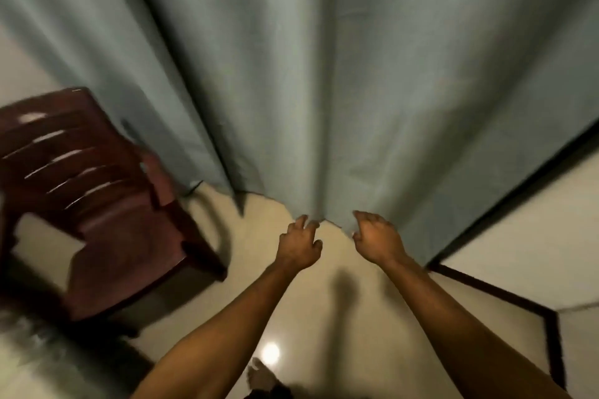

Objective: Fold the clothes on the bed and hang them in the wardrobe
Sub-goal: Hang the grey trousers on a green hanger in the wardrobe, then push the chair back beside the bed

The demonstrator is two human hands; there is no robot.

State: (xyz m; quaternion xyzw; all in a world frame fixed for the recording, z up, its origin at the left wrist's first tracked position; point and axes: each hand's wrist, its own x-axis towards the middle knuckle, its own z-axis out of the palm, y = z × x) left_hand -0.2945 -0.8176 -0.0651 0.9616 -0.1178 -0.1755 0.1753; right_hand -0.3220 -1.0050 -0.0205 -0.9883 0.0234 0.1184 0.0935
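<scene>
Reaching forward, both hands come in empty. The fingers (304, 223) of the left hand (299, 244) are loosely curled and a little spread, their tips at or just short of the lower hem of a grey-green curtain (340, 91); blur keeps me from saying whether they touch it. The right hand (377, 238) is cupped, its fingers bent inward toward the same hem, right at the cloth's bottom edge, yet no pinch on the fabric is visible. Neither hand holds a garment.

That pairing, one hand to each side of a fold in the hem, looks like the posture for parting or lifting the curtain. It may screen the wardrobe, though nothing behind it shows.

The curtain hangs in long folds down to the pale floor (291, 317), where a light is reflected. To the left stands a dark red plastic chair (97, 204), well apart from the hands. At the right a dark strip runs along the base of a light wall (518, 236).

The clothes, the bed and the wardrobe are all out of view, so folding or hanging cannot be judged here.
</scene>
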